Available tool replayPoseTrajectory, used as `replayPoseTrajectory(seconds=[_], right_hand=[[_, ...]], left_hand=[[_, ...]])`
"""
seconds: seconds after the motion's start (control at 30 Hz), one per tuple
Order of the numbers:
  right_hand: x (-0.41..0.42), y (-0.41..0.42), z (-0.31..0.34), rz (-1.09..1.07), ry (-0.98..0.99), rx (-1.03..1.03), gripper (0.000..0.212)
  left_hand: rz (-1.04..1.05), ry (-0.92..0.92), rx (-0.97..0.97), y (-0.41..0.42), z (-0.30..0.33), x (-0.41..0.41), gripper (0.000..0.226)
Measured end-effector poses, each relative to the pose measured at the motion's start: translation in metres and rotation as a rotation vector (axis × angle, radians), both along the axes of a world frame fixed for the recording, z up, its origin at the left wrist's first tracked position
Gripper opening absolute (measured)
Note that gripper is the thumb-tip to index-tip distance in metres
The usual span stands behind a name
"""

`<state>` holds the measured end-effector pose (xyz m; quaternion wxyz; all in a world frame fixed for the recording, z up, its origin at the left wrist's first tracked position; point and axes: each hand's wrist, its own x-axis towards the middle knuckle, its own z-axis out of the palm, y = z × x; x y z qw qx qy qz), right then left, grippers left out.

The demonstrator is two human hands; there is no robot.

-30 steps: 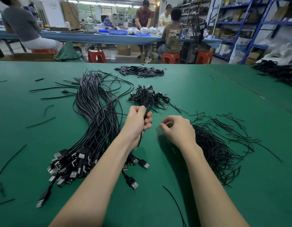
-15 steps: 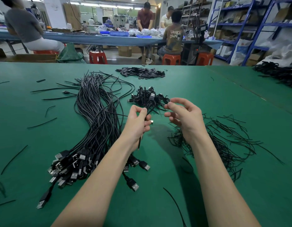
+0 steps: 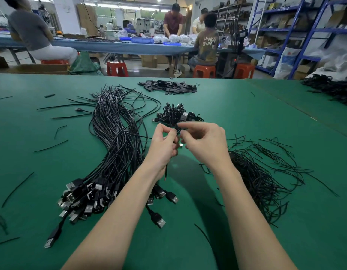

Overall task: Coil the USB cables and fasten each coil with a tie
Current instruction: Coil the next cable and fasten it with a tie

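Both hands, left (image 3: 163, 146) and right (image 3: 204, 145), pinch what seems a coiled cable (image 3: 177, 131).

The right hand (image 3: 204, 145) has left the tie pile (image 3: 262, 176) at right and moved left, fingers now pinching at the coiled cable (image 3: 178, 131) the left hand (image 3: 164, 147) grips.

Cables, ties and coils laid out on the table (image 3: 246, 114)

Loose USB cables (image 3: 114, 145) lie left, plugs nearest the person; the pile of ties (image 3: 266, 178) lies right; the heap of coiled cables (image 3: 174, 114) sits between them, farther back; the left hand (image 3: 163, 147) and right hand (image 3: 205, 145) meet just before that heap; flat strips (image 3: 168, 87) lie behind it.
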<state>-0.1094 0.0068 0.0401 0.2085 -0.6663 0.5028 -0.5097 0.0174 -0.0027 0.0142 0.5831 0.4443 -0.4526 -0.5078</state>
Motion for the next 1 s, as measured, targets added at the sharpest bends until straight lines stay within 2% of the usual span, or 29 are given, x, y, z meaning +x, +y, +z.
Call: replayPoseTrajectory(seconds=[0.07, 0.2, 0.5, 0.6, 0.67, 0.8, 0.9, 1.0], right_hand=[[0.004, 0.001, -0.003, -0.011, 0.114, -0.01, 0.026], [0.009, 0.004, -0.003, -0.044, 0.224, -0.052, 0.027], [0.01, 0.003, -0.008, -0.073, 0.303, -0.001, 0.027], [0.011, 0.004, -0.009, -0.028, 0.323, 0.026, 0.028], [0.013, 0.005, -0.009, 0.013, 0.13, 0.101, 0.024], [0.018, 0.006, -0.006, 0.139, -0.613, 0.469, 0.016], [0.013, 0.006, -0.006, 0.174, -0.837, 0.695, 0.013], [0.006, 0.002, -0.006, 0.24, -0.968, 0.766, 0.01]], left_hand=[[0.008, -0.043, -0.025, 0.001, 0.001, 0.0, 0.017], [0.016, -0.091, -0.05, 0.005, 0.003, 0.002, 0.018], [0.05, -0.194, 0.013, 0.0, 0.003, -0.002, 0.023], [0.123, -0.135, 0.052, -0.001, -0.001, 0.001, 0.022], [0.131, -0.042, 0.071, -0.003, 0.001, 0.004, 0.022], [0.075, 0.161, 0.081, -0.004, 0.007, 0.006, 0.022], [0.012, 0.27, 0.07, -0.003, 0.009, 0.007, 0.02], [-0.009, 0.267, 0.054, -0.002, 0.011, 0.007, 0.022]])
